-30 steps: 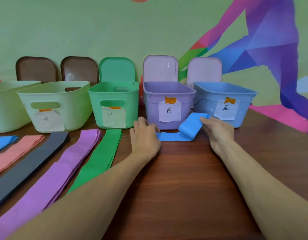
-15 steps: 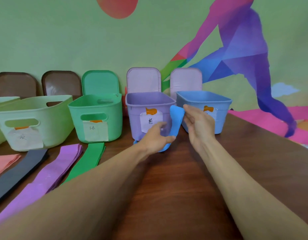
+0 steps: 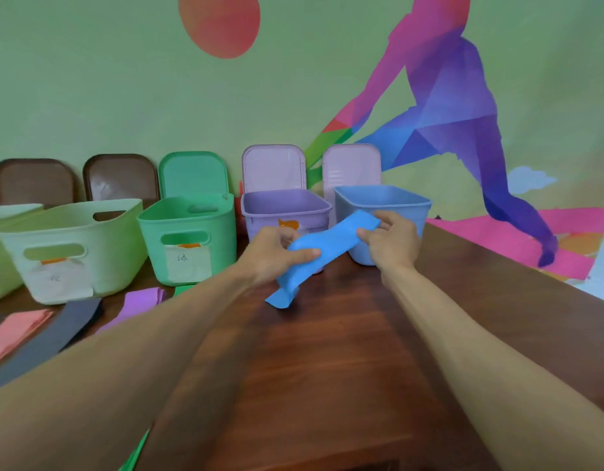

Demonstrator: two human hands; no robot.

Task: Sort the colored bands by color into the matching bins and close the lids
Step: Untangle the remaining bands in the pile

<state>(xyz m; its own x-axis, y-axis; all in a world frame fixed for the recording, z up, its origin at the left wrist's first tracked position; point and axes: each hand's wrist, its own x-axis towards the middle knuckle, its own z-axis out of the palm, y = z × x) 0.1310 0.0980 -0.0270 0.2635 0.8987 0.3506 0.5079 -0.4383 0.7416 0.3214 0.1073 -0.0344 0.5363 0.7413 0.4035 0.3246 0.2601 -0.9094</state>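
Note:
A blue band (image 3: 331,241) stretches between both hands above the wooden table (image 3: 327,351), its lower end drooping toward the wood. My left hand (image 3: 271,254) grips its lower part in front of the purple bin (image 3: 285,207). My right hand (image 3: 392,241) pinches its upper end right in front of the blue bin (image 3: 383,198). Both bins stand open, and two pale pink lids (image 3: 273,168) stand upright behind them. Purple (image 3: 137,302), grey (image 3: 52,338) and pink (image 3: 11,329) bands lie flat on the left.
A green bin (image 3: 188,232) with its lid up and two pale green bins (image 3: 73,246) stand in a row to the left. Two brown lids (image 3: 120,178) lean on the wall behind. The table's right edge runs diagonally at the right.
Both hands picked the blue band up off the table and raised it toward the blue bin. The camera tilted up and shifted right.

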